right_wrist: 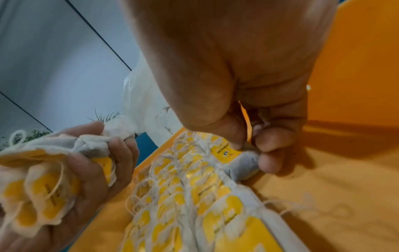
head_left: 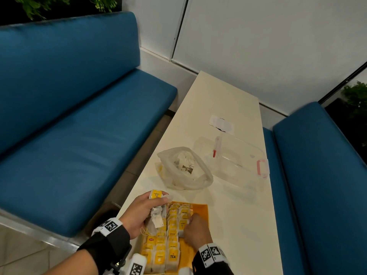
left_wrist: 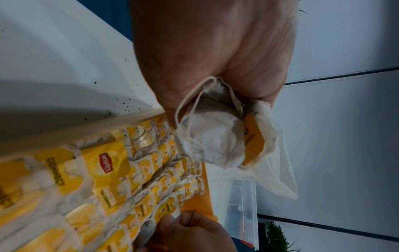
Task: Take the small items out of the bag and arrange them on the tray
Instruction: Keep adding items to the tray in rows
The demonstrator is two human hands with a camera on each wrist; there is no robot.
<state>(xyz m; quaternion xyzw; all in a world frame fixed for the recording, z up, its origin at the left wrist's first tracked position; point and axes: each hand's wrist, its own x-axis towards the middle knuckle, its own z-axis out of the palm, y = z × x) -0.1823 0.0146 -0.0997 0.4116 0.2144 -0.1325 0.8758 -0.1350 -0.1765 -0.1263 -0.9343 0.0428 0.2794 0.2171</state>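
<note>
An orange tray (head_left: 201,212) lies at the table's near end, filled on its left with rows of yellow-tagged tea bags (head_left: 172,231). My left hand (head_left: 143,213) grips a bunch of tea bags (left_wrist: 218,141) over the tray's left edge; the same bunch (right_wrist: 49,172) shows in the right wrist view. My right hand (head_left: 195,229) pinches one tea bag (right_wrist: 241,163) by its tag between thumb and fingers, at the right end of the rows (right_wrist: 190,196). The translucent plastic bag (head_left: 184,169) stands open beyond the tray, with more tea bags inside.
A clear plastic box with red clips (head_left: 236,157) lies right of the bag. A white paper patch (head_left: 221,124) lies farther back on the cream table (head_left: 238,225). Blue benches (head_left: 79,135) flank the table on both sides. Dark specks (left_wrist: 121,109) dot the table beside the tray.
</note>
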